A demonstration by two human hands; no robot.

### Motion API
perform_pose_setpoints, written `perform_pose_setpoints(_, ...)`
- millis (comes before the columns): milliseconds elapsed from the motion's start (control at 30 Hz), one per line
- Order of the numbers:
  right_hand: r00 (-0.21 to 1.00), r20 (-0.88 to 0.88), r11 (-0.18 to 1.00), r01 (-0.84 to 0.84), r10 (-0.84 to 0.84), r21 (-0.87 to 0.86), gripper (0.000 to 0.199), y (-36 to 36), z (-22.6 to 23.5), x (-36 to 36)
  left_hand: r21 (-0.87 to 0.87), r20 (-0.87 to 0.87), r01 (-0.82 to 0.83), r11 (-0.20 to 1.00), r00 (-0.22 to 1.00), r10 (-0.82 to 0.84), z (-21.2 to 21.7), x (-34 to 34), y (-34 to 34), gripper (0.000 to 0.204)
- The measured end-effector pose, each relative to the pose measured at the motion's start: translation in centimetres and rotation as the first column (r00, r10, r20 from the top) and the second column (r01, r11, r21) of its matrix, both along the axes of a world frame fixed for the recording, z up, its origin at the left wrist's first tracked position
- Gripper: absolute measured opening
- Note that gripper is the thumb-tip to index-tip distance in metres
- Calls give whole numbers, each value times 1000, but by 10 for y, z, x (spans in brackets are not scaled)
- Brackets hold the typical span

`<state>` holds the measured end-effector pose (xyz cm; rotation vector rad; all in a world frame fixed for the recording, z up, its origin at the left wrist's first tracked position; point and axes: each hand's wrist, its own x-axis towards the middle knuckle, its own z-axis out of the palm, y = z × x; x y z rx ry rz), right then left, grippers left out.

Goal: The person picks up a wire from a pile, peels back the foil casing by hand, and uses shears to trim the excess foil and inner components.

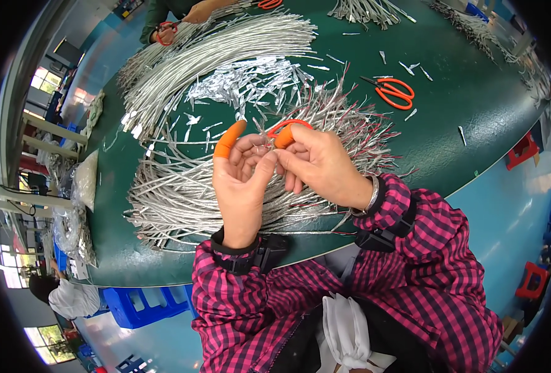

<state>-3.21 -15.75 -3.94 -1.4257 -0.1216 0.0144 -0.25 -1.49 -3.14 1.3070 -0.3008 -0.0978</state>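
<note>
Over a pile of silver braided cables, my left hand and my right hand meet fingertip to fingertip. Both are closed in a pinch at the frayed end of a thin silver cable; most of it is hidden by my fingers. Each hand wears an orange finger cot on its index finger. A red-orange scissor handle shows behind my right fingers; whether that hand holds it or it lies on the cables I cannot tell. Split ends with red and dark wires fan out on the pile's right.
Silvery foil scraps lie beyond my hands, beside a long bundle of cables. Orange-handled scissors rest on the green table. At the far left, a co-worker's hand holds red-handled scissors. Blue stools stand below.
</note>
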Motion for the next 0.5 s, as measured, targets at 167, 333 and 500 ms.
perform_pose_setpoints(167, 1000, -18, 998, 9, -10, -68, 8, 3, 0, -1, 114, 143, -54, 992, 989, 38, -4, 3, 3, 55)
perform_pose_setpoints(333, 999, 2, 988, 33, -33, -152, 8, 3, 3, -1, 186, 233, -123, 975, 969, 78, -5, 3, 2, 56)
perform_pose_setpoints(500, 999, 19, 979, 38, -35, -199, 8, 3, 3, -1, 220, 268, -163, 962, 958, 101, -4, 2, 2, 57)
